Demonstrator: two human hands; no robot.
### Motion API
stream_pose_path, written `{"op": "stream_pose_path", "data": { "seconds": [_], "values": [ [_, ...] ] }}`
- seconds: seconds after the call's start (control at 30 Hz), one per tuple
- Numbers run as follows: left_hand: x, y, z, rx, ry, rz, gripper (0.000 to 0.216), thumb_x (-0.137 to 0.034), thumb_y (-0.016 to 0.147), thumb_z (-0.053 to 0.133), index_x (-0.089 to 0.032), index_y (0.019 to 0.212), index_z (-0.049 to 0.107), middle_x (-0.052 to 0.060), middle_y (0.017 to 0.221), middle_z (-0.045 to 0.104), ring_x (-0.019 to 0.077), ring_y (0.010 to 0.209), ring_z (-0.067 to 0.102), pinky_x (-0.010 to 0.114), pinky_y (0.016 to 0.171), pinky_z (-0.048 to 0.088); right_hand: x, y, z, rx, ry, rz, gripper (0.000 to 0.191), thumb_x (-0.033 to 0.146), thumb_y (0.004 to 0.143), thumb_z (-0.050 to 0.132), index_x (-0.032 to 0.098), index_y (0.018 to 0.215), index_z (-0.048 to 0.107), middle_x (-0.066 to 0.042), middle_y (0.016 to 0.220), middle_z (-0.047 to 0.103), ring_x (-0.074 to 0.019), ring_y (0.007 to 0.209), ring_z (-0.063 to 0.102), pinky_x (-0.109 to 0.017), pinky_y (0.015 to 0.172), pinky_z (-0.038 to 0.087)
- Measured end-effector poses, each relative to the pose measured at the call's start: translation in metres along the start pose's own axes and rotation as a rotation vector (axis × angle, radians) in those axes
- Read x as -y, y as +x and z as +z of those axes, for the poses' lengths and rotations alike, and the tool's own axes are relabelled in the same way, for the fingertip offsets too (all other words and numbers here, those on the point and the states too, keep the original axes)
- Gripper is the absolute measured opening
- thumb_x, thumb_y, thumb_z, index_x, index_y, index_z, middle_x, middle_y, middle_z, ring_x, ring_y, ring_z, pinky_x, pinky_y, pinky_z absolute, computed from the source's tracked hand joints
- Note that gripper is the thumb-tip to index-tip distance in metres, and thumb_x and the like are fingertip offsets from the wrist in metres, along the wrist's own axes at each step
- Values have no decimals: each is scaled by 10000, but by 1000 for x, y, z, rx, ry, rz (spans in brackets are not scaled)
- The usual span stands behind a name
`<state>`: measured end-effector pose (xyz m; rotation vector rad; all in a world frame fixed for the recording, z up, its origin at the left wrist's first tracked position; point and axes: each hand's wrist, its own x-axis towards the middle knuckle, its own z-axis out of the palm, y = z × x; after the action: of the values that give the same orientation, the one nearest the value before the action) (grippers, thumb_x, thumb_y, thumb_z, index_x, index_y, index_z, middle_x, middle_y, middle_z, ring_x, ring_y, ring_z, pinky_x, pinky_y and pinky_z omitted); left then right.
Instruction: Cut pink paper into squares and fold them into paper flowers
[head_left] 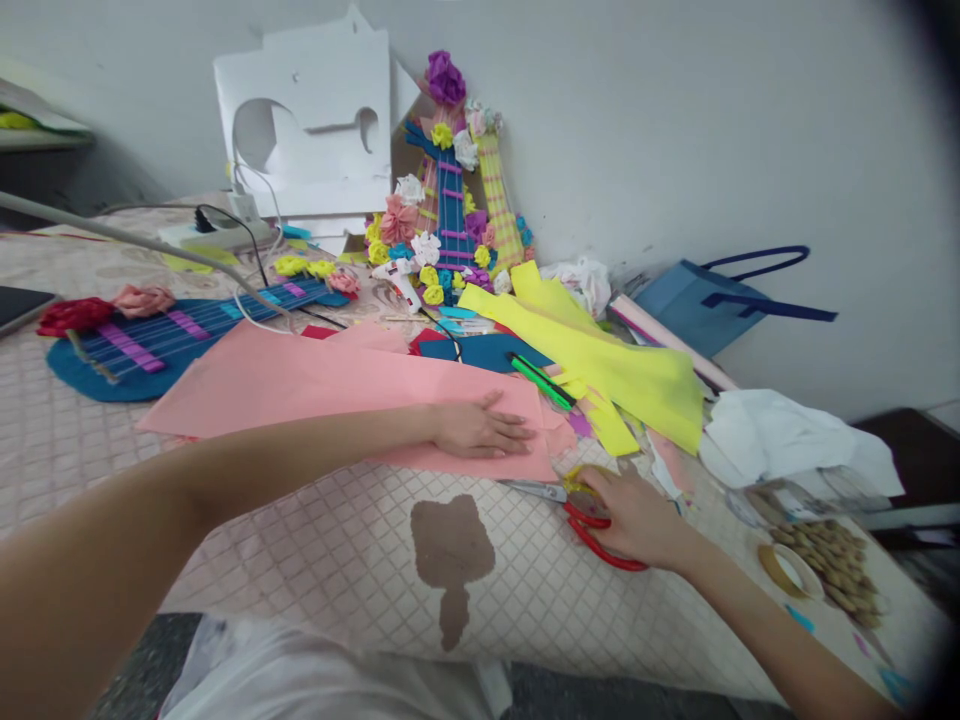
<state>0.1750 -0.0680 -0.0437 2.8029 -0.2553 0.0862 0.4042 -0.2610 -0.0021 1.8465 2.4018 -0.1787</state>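
My left hand [482,426] lies flat, fingers stretched out, on a sheet of pink crepe-like paper or felt [360,390] spread across the table. Just to its right, my right hand [626,510] grips a pair of scissors [600,535] with red and yellow handles. The metal blades point left, by the lower right edge of the pink sheet; part of the handles is hidden by my fingers. A green utility knife [543,382] lies beyond the pink sheet, beside yellow sheets [607,350].
A blue flower-trimmed toy guitar [202,335] lies at left; more decorated guitars [454,200] lean on the wall. A white glue gun [400,284] with a cord sits behind the pink sheet. At right are a tape roll [789,571], peanuts [832,565] and a blue bag [701,305].
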Motion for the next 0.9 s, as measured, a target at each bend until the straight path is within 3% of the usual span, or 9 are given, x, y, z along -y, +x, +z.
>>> {"op": "stream_pose_path", "data": {
  "seconds": [0.13, 0.33, 0.53, 0.7, 0.9],
  "values": [
    [1, 0, 2, -13, 26, 11, 470, -337, 959, 267, -284, 1426, 301, -5, 1509, 245, 174, 1405, 181, 449, 1128, -67, 5, 6, 0, 0, 26, -10, 253, 303, 782, 570, 211, 1004, 493, -60, 1012, 655, -235, 909, 628, -320, 731, 428],
    [2, 1, 3, -36, 24, 22, 464, -319, 958, 275, -288, 1420, 316, 6, 1502, 269, 184, 1402, 193, 463, 1120, -97, 7, 11, -1, 12, 29, -30, 276, 301, 779, 587, 218, 1028, 499, -54, 1053, 653, -228, 926, 633, -311, 742, 428],
    [3, 1, 4, -58, 20, 26, 458, -319, 955, 293, -300, 1412, 328, 5, 1494, 285, 197, 1392, 224, 481, 1117, -87, -1, 8, 4, 20, -19, -22, 252, 284, 770, 577, 209, 996, 497, -50, 940, 680, -243, 870, 651, -319, 703, 426],
    [3, 1, 5, -68, 42, 47, 458, -322, 961, 285, -271, 1413, 328, 22, 1490, 292, 207, 1388, 234, 503, 1107, -102, 4, 7, 2, -29, 31, -56, 288, 227, 731, 587, 215, 1004, 496, -48, 1037, 655, -221, 950, 626, -306, 763, 424],
    [3, 1, 5, -66, 39, 43, 457, -324, 960, 295, -265, 1412, 332, 22, 1492, 285, 200, 1392, 224, 487, 1108, -116, 14, 12, -1, -23, 23, -13, 278, 298, 756, 593, 220, 1011, 511, -54, 1009, 663, -225, 937, 632, -295, 741, 429]
  ]
}}
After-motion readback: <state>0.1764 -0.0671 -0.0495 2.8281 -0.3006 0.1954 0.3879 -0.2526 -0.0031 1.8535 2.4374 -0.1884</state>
